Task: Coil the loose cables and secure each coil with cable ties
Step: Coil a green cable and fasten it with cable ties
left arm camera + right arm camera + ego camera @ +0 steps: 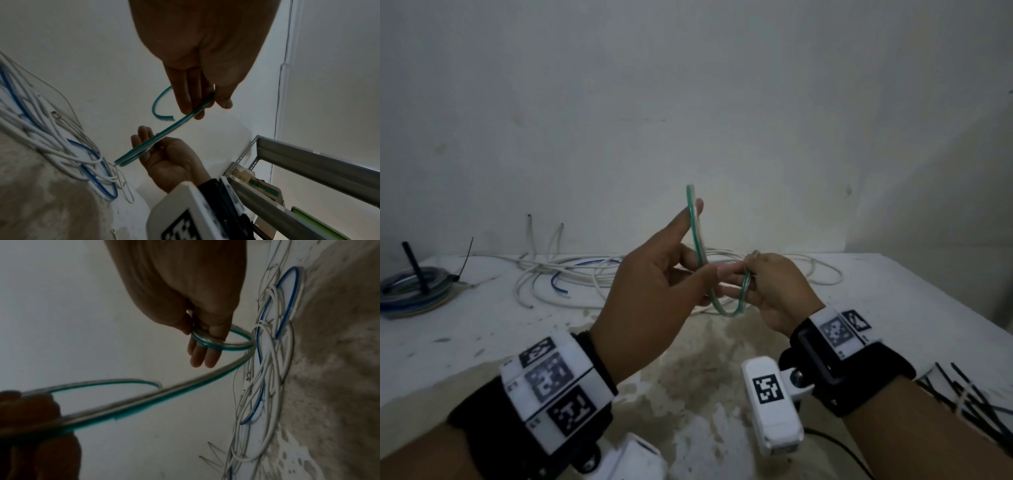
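- Across the back of the pale, stained table [893,291] lies a loose tangle of white and blue cables [571,274], spread flat and uncoiled beyond both hands.
- At the table's far left edge sits a finished coil [410,291] of blue and clear cable, bound by a black cable tie [465,260] whose tail sticks up.
- Raised above the table, the left hand [654,291] is held with its back toward the head camera, forefinger pointing up and the other fingers extended toward the right hand. A green-and-clear cable [697,240] runs along that forefinger, pinched against it by the thumb as the left wrist view shows; its cut end stands free above the fingertip.
- Just beside it, the right hand [774,291] is lower, wrist bent, fingers curled around the other end of the same cable. The right wrist view shows a small loop circling its fingers [205,353].
- Between the two hands the cable sags in a U-shaped bend, clear of the tabletop.
- By the right forearm, at the table's near right edge, lies a bundle of spare black cable ties [969,404].
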`<state>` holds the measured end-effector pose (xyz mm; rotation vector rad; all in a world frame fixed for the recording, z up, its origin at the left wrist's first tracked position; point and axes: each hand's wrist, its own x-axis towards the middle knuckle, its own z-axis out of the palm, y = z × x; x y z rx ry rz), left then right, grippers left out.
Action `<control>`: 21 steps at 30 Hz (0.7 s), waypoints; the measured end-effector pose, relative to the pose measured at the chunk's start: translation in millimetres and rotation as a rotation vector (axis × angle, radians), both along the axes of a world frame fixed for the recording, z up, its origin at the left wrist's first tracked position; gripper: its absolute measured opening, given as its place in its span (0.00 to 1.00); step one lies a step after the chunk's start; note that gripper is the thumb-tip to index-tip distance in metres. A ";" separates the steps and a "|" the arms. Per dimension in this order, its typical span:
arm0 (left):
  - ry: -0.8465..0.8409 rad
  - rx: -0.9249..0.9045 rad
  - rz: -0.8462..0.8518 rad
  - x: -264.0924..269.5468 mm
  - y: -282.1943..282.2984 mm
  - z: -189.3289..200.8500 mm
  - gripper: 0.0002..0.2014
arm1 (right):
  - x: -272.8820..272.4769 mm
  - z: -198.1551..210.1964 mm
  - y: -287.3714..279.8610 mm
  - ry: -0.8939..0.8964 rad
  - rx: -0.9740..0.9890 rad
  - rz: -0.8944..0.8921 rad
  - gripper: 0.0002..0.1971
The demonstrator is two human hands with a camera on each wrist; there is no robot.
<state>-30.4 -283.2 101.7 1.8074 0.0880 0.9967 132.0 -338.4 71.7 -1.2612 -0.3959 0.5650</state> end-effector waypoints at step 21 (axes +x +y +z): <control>-0.017 -0.555 0.012 22.0 53.2 10.7 0.25 | -70.7 -26.1 -1.7 0.160 0.233 0.418 0.14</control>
